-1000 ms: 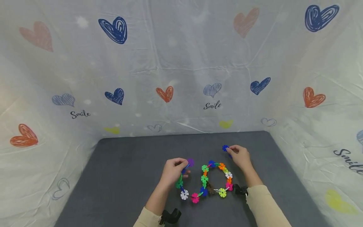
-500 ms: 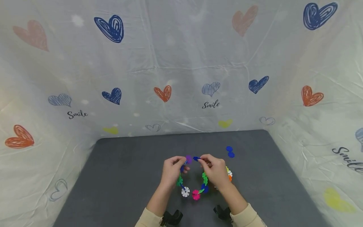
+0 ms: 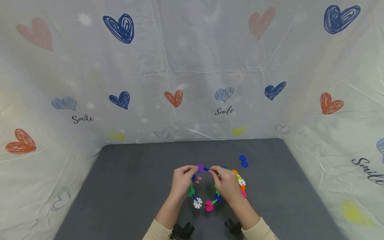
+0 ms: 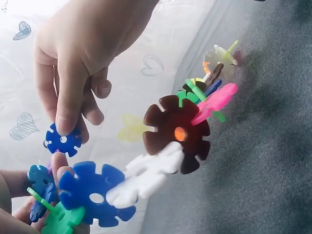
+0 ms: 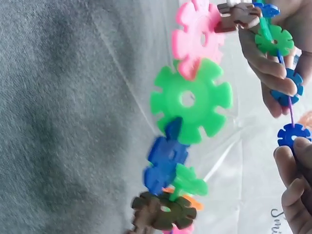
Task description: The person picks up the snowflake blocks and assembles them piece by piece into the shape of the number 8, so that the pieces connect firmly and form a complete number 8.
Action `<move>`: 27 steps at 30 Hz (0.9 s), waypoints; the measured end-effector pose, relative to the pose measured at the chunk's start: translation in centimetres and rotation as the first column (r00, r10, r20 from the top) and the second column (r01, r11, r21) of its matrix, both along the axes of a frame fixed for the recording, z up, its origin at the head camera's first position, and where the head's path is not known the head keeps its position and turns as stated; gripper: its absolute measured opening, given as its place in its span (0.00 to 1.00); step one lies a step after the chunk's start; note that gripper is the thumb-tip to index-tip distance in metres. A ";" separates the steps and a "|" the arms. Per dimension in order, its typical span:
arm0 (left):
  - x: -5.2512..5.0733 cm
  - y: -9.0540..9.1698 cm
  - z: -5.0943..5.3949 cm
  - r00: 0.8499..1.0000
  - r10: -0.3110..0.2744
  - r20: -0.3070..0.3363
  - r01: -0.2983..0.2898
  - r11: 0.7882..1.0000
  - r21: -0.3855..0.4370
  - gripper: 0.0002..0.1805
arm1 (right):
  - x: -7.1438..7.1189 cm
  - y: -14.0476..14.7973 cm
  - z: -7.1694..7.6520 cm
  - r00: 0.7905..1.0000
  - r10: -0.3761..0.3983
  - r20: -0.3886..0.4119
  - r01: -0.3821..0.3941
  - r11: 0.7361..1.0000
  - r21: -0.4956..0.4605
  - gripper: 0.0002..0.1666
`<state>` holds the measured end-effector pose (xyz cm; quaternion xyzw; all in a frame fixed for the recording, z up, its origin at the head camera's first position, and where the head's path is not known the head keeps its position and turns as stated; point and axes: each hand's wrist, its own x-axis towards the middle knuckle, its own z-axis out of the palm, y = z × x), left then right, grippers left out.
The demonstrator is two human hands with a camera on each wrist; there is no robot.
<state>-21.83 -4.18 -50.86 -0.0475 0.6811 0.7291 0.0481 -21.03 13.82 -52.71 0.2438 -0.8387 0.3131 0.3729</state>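
My left hand point(image 3: 181, 183) pinches a chain of interlocking snowflake discs close to its purple disc point(image 3: 200, 167). In my right hand point(image 3: 228, 184) is a single blue snowflake disc point(image 3: 206, 169), held between thumb and finger at the purple disc's edge. The right wrist view shows this blue disc point(image 5: 286, 134) meeting the purple one, which appears edge-on; how deep their slots engage cannot be told. From my left hand the multicoloured chain hangs past a white disc point(image 3: 197, 203) and a pink disc point(image 3: 209, 205). My right hand hides part of its loop.
Two loose blue discs, an upper one point(image 3: 242, 157) and a lower one point(image 3: 244, 164), lie touching or overlapping at the back right of the dark grey table point(image 3: 135, 186). A pale curtain point(image 3: 192, 60) printed with hearts surrounds the table's back and sides.
My right hand has come left from the back right with a blue disc, leaving two blue discs there. That disc now meets the purple one. My left hand has barely moved.
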 end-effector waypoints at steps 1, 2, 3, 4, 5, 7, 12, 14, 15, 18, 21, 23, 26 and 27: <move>0.0 0.0 0.0 1.000 -0.006 -0.006 0.006 1.000 -0.016 0.13 | -0.1 0.0 0.1 1.000 0.003 -0.015 -0.003 1.000 0.014 0.09; 0.0 0.1 0.1 1.000 -0.012 -0.013 0.012 0.999 -0.030 0.13 | -0.1 0.1 0.1 1.000 0.007 -0.028 -0.006 1.000 0.028 0.08; 0.0 0.1 0.1 1.000 -0.018 -0.019 0.017 0.999 -0.046 0.13 | -0.2 0.2 0.2 0.999 0.015 -0.045 -0.013 0.999 0.046 0.09; 0.0 0.1 0.1 0.999 -0.023 -0.025 0.021 0.998 -0.061 0.13 | -0.3 0.3 0.3 0.998 0.025 -0.059 -0.021 0.998 0.063 0.09; 0.1 0.2 0.1 0.999 -0.028 -0.029 0.026 0.997 -0.073 0.13 | -0.4 0.4 0.4 0.997 0.039 -0.073 -0.034 0.997 0.076 0.09; 0.1 0.2 0.0 0.998 -0.040 -0.038 0.036 0.995 -0.088 0.14 | -0.6 0.6 0.4 0.993 0.073 -0.098 -0.063 0.993 0.097 0.10; 0.3 0.0 -0.1 0.997 -0.076 -0.027 0.073 0.992 -0.099 0.13 | -1.0 1.1 0.3 0.983 0.146 -0.109 -0.132 0.984 0.123 0.07; 0.2 0.0 -0.1 0.994 -0.110 -0.026 0.106 0.988 -0.113 0.13 | -1.2 1.4 0.2 0.981 0.170 -0.092 -0.157 0.979 0.133 0.14; 0.2 -0.1 -0.2 0.990 -0.135 -0.029 0.131 0.984 -0.123 0.13 | -1.3 1.6 0.2 0.980 0.183 -0.078 -0.172 0.976 0.137 0.15; 0.0 0.0 -0.2 0.980 -0.192 -0.043 0.184 0.971 -0.154 0.15 | -1.7 2.4 0.3 0.971 0.236 -0.042 -0.228 0.964 0.138 0.13; -0.1 0.1 -0.2 0.980 -0.194 -0.045 0.185 0.970 -0.161 0.16 | -2.1 3.0 0.4 0.959 0.283 -0.022 -0.277 0.950 0.146 0.15; -0.1 0.2 -0.2 0.984 -0.175 -0.044 0.165 0.973 -0.162 0.16 | -2.3 3.2 0.4 0.954 0.298 -0.031 -0.289 0.943 0.162 0.18; 0.0 0.2 -0.2 0.987 -0.156 -0.045 0.146 0.974 -0.171 0.15 | -2.4 3.1 0.2 0.950 0.308 -0.050 -0.294 0.938 0.186 0.14; 0.1 0.2 -0.2 0.988 -0.149 -0.048 0.138 0.974 -0.177 0.15 | -2.4 3.2 0.2 0.950 0.311 -0.037 -0.299 0.936 0.184 0.10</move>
